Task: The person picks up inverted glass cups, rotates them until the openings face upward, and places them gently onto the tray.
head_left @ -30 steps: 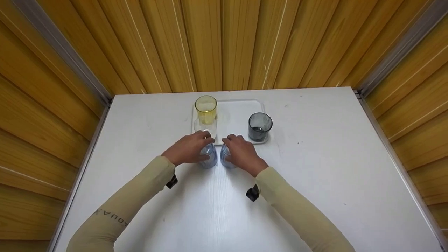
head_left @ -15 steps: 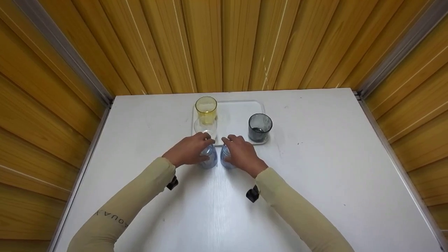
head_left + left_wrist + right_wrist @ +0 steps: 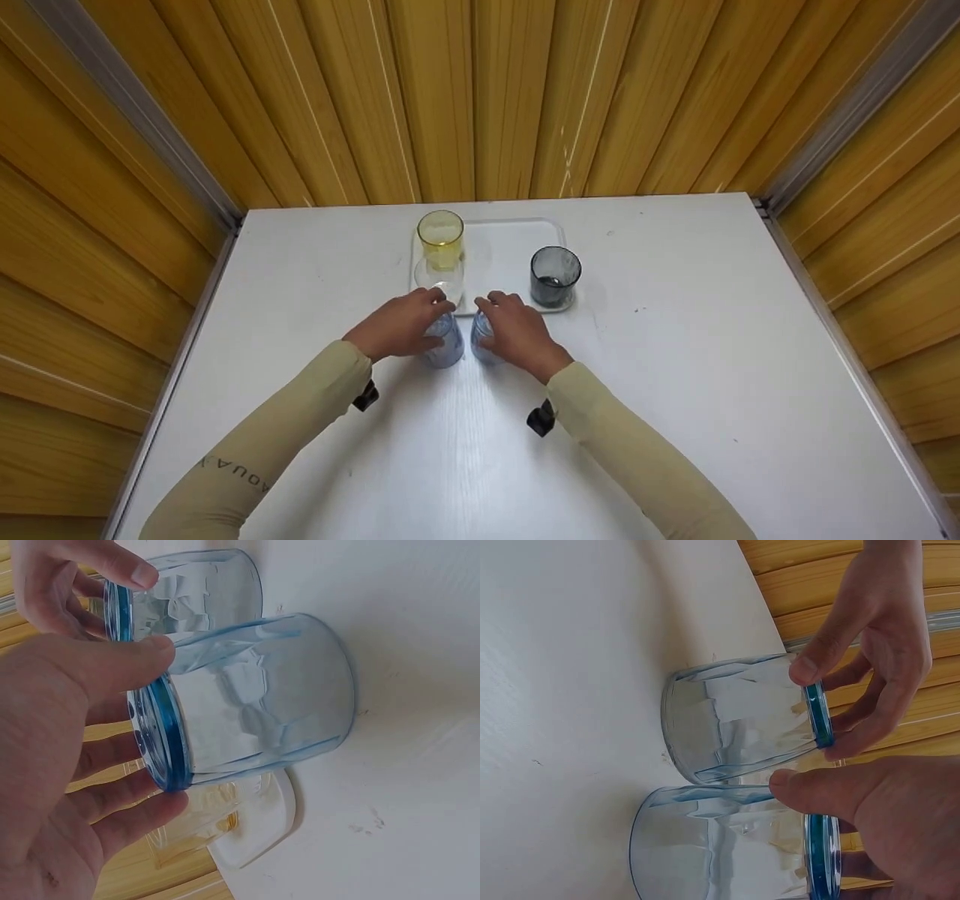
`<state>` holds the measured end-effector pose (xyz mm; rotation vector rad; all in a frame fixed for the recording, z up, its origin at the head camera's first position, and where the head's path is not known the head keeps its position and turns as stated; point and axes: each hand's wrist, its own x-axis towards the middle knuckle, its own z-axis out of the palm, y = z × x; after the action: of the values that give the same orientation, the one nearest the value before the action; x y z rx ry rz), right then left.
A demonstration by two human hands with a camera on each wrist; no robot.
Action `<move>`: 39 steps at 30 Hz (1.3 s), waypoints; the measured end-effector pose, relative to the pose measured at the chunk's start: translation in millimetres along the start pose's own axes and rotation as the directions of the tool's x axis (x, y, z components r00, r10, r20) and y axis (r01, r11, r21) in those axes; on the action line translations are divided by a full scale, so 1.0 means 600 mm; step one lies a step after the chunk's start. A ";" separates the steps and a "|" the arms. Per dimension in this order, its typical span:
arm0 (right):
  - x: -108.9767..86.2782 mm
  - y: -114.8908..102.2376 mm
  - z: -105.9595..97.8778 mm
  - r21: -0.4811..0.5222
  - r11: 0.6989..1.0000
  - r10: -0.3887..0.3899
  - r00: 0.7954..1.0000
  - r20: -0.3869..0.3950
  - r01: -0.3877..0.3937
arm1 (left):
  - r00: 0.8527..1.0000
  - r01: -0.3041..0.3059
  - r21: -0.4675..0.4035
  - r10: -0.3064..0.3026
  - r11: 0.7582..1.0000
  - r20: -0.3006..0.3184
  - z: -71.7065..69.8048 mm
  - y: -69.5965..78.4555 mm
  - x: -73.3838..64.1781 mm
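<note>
Two pale blue drinking glasses stand upside down side by side on the white table, in front of the tray. My left hand (image 3: pixel 397 322) holds the left blue glass (image 3: pixel 262 697), its thumb on the near side and its fingers around the thick base on top. In the same manner my right hand (image 3: pixel 519 331) grips the right blue glass (image 3: pixel 705 851) near its base. A narrow gap separates the two glasses in the head view. Close beyond my left fingertips is a clear glass (image 3: pixel 435 276), partly hidden by that hand.
Behind the hands lies a white tray (image 3: pixel 510 238). On it are a yellow glass (image 3: pixel 441 236) at the back left, the clear glass, and a dark grey glass (image 3: pixel 555 279) at the front right. Wood-patterned walls (image 3: pixel 510 97) enclose the table's back and sides.
</note>
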<state>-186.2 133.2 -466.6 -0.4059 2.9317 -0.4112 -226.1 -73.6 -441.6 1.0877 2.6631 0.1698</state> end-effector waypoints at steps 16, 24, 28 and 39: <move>-0.002 -0.002 -0.002 0.004 1.000 -0.002 1.000 -0.002 0.002 | 0.999 -0.019 0.001 0.019 1.000 -0.036 -0.011 -0.005 -0.016; -0.007 -0.004 -0.005 0.031 0.999 -0.011 1.000 -0.008 0.011 | 0.998 -0.029 0.000 0.029 1.000 -0.057 -0.019 -0.003 -0.023; -0.007 -0.004 -0.006 0.024 0.999 -0.029 0.999 -0.015 0.029 | 0.997 -0.029 -0.002 0.029 1.000 -0.067 -0.023 -0.002 -0.025; -0.006 -0.006 -0.004 0.025 0.995 -0.093 0.996 -0.019 0.093 | 0.997 -0.024 0.012 0.025 1.000 -0.076 -0.044 0.004 -0.030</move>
<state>-182.3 131.4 -462.6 -0.5396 2.9295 -0.4670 -219.4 -84.8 -412.0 1.1394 2.7222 0.2048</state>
